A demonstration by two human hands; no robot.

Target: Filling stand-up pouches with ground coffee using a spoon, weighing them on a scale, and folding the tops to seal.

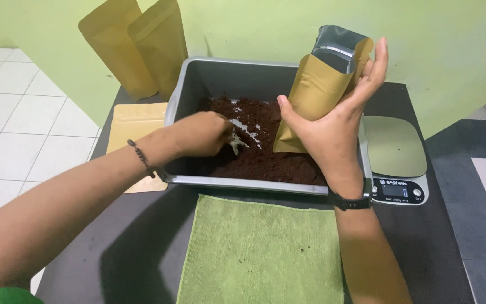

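Observation:
My right hand [333, 126] holds an open tan paper pouch [316, 84] with a silver lining upright over the right part of a grey metal tray [198, 76]. The tray holds dark brown ground powder [265, 157]. My left hand [201, 134] reaches into the tray from the left and grips a small metal scoop [237, 145], whose tip is in the powder. A bead bracelet is on my left wrist, a black watch on my right.
A green cloth [260, 253] lies on the dark table in front of the tray. A digital kitchen scale [396, 152] stands right of the tray. Two tan pouches [136, 45] lean on the green wall; flat pouches [133, 121] lie left of the tray.

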